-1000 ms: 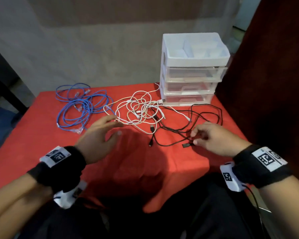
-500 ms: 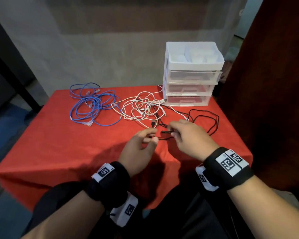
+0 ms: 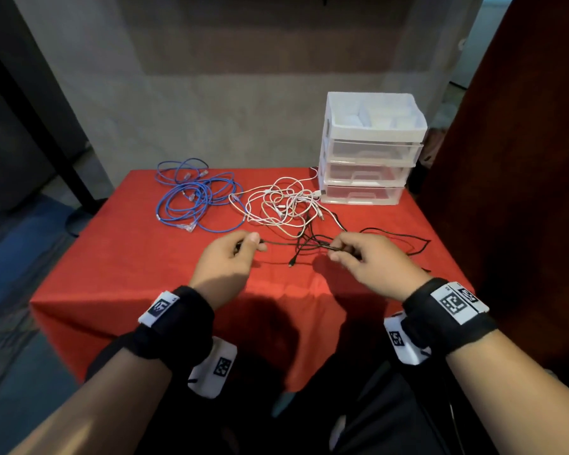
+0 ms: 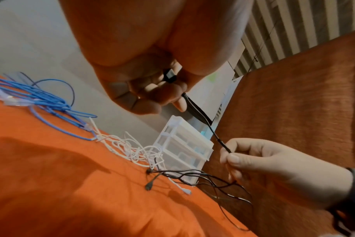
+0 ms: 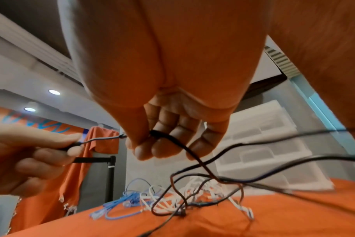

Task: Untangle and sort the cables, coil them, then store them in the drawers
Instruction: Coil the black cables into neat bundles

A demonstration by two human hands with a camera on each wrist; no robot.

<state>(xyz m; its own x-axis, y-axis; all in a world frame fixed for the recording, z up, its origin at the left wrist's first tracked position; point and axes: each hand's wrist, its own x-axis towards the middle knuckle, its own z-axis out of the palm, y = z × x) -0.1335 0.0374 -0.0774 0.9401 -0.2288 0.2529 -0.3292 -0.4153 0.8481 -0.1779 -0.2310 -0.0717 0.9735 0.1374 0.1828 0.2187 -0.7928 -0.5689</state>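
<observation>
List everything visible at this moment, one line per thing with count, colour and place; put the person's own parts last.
black cable: count unclear, black, front right of the table, one stretch lifted between both hands
white cables: tangled bundle, count unclear, white, table centre, overlapping the black cable
blue cables: loose bundle, count unclear, blue, back left of the table
drawer unit: one, white frame with three clear drawers, all closed, back right of the table
tablecloth: one, red, covering the table
wrist bands: two, black with white marker tags, one per wrist
left hand: holds the black cable's plug end
right hand: fingers pinch the black cable farther along
</observation>
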